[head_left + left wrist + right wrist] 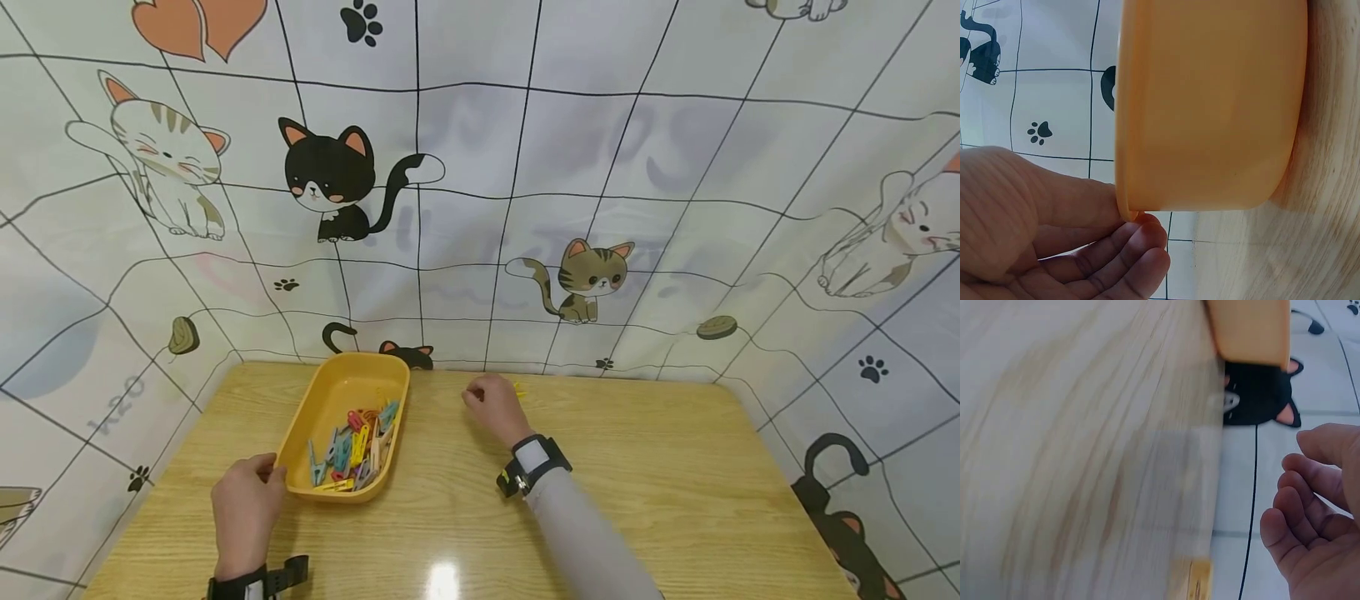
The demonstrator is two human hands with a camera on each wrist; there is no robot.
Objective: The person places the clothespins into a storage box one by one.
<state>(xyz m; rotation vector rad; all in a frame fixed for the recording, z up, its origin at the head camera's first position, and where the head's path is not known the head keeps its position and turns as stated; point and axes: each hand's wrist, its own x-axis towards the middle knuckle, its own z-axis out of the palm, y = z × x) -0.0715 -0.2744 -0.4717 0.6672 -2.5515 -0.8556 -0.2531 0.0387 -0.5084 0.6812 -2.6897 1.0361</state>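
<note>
A yellow plastic tub point(300, 425) stands on the left part of the table, with a pile of colourful clothespins point(360, 442) in it. My left hand point(247, 508) pinches the tub's rim at its near left side; in the left wrist view, the thumb and fingertips point(1150, 240) meet at the rim's corner. To the right of the tub, my right hand point(498, 408) hovers over the far part of the table. Its fingers point(1300, 487) are loosely bent with nothing between them. Just behind that hand, partly hidden by it, a yellow clothespin point(520, 389) lies near the far edge.
The wooden table point(637, 492) ends at a hanging white sheet point(465, 233) printed with cats and grid lines, which also rises along both sides. Each wrist wears a strapped band point(534, 462).
</note>
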